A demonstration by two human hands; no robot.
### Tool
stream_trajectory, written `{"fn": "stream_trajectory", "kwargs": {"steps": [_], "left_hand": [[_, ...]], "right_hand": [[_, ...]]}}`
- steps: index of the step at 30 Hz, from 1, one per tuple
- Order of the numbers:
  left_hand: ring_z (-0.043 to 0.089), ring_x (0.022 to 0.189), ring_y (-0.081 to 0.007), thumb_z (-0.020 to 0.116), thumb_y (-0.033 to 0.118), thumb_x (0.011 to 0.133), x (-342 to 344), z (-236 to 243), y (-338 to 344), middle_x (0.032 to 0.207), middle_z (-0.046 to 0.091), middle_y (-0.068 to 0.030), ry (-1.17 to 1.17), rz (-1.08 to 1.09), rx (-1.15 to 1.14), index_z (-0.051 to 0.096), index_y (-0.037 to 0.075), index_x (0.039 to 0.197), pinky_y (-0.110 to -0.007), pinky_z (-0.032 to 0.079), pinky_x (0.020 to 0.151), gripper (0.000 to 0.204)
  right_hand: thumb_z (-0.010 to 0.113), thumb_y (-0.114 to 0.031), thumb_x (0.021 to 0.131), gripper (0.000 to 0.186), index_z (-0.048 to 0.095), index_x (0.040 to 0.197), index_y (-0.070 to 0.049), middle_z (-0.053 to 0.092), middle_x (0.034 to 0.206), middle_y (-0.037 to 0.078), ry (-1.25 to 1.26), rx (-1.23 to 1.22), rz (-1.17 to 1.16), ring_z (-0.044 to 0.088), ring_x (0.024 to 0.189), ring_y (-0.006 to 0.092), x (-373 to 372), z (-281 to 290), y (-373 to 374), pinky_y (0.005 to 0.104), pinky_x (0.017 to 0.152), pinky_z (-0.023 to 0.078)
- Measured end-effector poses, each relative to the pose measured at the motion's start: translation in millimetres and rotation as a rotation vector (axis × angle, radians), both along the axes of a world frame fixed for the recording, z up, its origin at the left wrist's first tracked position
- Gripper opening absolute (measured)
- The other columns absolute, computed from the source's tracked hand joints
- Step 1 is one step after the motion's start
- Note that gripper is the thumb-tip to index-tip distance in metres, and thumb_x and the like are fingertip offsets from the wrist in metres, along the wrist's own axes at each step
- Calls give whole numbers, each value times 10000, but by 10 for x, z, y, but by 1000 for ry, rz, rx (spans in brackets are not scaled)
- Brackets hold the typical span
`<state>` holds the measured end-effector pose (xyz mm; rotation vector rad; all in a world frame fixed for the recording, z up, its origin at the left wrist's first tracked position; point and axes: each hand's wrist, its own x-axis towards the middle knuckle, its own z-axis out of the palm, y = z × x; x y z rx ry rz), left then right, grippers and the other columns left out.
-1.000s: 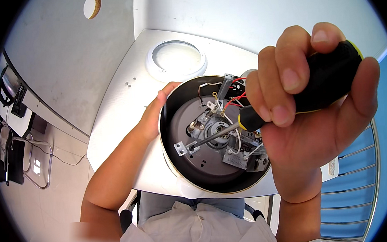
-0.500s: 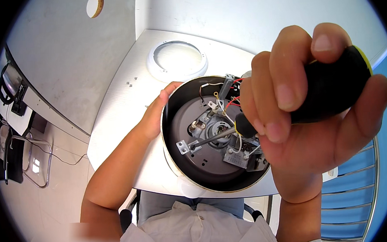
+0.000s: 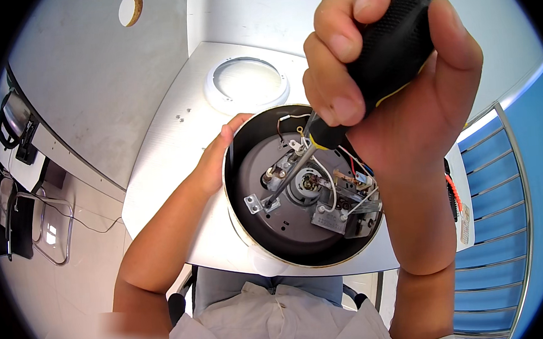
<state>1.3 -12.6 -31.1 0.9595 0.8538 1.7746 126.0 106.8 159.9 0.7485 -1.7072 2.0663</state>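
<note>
My right hand (image 3: 403,80) is wrapped round the black and yellow handle of a screwdriver (image 3: 394,41). The shaft slants down to the left, and its tip meets a small metal bracket (image 3: 253,203) on the grey inner plate of a round appliance housing (image 3: 308,263). Wires, a metal block and a central round fitting (image 3: 308,183) show inside this open housing. On its left wall rests my left hand (image 3: 216,157), fingers curled over the rim and gripping it. My right hand covers part of the far right rim.
A white plastic ring (image 3: 216,102) lies on the white table (image 3: 160,176) beyond the housing. Several small metal pieces (image 3: 183,115) sit left of the ring. A red-handled tool (image 3: 453,191) is at the right edge. Metal rails (image 3: 493,237) stand right of the table.
My right hand has swung up and to the left, so the screwdriver stands steeper. Its tip stays at the bracket. My left hand keeps its place on the housing.
</note>
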Motion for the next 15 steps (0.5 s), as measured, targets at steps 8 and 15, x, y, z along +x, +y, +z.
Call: {"fn": "stream_trajectory", "kwargs": {"steps": [8, 15], "left_hand": [[492, 1144, -165, 307, 690, 857, 16, 20, 2, 1205, 533, -81, 17, 29, 2, 420, 66, 1262, -314, 361, 997, 752], [496, 1136, -167, 320, 707, 841, 10, -6, 19, 1209, 529, -89, -3, 50, -11, 418, 56, 1262, -314, 365, 993, 782]], "right_hand": [[364, -506, 933, 502, 479, 1137, -62, 531, 875, 113, 7, -54, -67, 518, 595, 143, -33, -66, 97, 260, 515, 407], [381, -501, 930, 494, 475, 1128, -59, 534, 882, 112, 10, -45, -168, 519, 607, 146, 84, -8, 80, 263, 524, 411]]}}
